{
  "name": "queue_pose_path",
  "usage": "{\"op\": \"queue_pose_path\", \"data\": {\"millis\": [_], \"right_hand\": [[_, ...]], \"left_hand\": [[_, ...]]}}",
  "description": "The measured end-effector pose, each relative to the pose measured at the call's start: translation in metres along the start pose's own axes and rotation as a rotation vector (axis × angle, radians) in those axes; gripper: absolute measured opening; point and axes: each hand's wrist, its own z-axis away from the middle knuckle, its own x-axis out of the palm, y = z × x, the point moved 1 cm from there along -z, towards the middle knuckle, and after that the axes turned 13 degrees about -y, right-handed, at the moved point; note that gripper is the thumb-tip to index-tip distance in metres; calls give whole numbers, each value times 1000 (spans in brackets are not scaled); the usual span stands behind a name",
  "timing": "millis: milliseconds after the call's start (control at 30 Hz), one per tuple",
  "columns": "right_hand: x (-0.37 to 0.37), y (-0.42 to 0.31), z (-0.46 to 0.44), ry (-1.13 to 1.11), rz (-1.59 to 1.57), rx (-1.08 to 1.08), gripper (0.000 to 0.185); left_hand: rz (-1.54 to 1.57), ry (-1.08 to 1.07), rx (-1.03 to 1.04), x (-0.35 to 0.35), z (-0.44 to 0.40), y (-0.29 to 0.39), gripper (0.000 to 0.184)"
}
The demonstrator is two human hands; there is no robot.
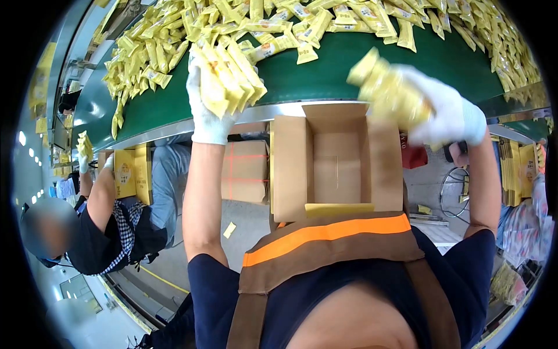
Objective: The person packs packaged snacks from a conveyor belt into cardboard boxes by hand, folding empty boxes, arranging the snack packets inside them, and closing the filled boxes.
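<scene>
My left hand [210,113], in a white glove, grips a row of several yellow packets [226,78] standing side by side, above the near edge of the green belt [279,81]. My right hand [444,107], also gloved and blurred by motion, holds a bunch of yellow packets [392,96] to the right of the box. Between and below my hands stands an open cardboard box [340,160] with its flaps folded out. Its visible inside shows bare cardboard.
Loose yellow packets [372,17] are heaped across the belt's far side. A closed carton [247,168] with red straps stands left of the box. At the left, a co-worker [110,227] holds packets near a yellow box [131,174]. One packet [229,230] lies on the floor.
</scene>
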Motion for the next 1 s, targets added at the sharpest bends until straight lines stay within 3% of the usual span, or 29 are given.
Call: {"op": "queue_pose_path", "data": {"millis": [33, 67, 133, 167, 233, 267, 300, 433, 467, 500, 533, 600, 700, 733, 767, 900, 933, 1000], "right_hand": [[10, -13, -3, -147, 200, -122, 84], [27, -42, -15, -354, 373, -12, 75], [82, -47, -40, -493, 643, -5, 61], [101, -41, -61, -635, 638, 71, 63], [128, -13, -92, -813, 325, 225, 81], [146, 9, -103, -856, 243, 255, 90], [169, 29, -99, -785, 300, 274, 86], [213, 25, -77, -547, 687, 170, 66], [229, 46, -87, -545, 610, 212, 64], [251, 79, -103, -543, 537, 249, 63], [255, 89, -109, -518, 489, 262, 61], [258, 98, -109, -444, 411, 266, 59], [256, 54, -91, -439, 284, 340, 54], [250, 38, -84, -561, 391, 287, 57], [244, 22, -78, -676, 491, 219, 59], [243, 8, -61, -630, 520, 224, 64], [236, 3, -60, -693, 484, 223, 58], [249, 15, -59, -616, 424, 243, 49]], "left_hand": [[51, -46, -6, 8, 8, -2, 71], [102, -98, -24, 19, 15, -6, 70], [258, -188, -54, 28, 21, -18, 70], [344, -233, -69, 33, 23, -25, 70], [375, -224, -85, 46, 29, -40, 71], [387, -219, -89, 52, 33, -47, 71], [464, -266, -104, 57, 37, -54, 71], [-157, -26, -200, 67, 69, -72, 75], [-674, -304, -359, 71, 63, -77, 82], [-1192, -611, -370, 74, 58, -83, 90], [-1292, -802, -336, 83, 59, -93, 95], [-1724, -848, -640, 98, 47, -102, 101], [-2054, -904, -580, 84, 32, -132, 96], [-2179, -933, -575, 82, 28, -140, 95], [-2135, -937, -492, 72, 28, -149, 88], [-2244, -911, -337, 48, 45, -184, 85], [-2285, -935, -312, 37, 52, -197, 83], [-2347, -978, -309, 7, 61, -226, 82]]}}
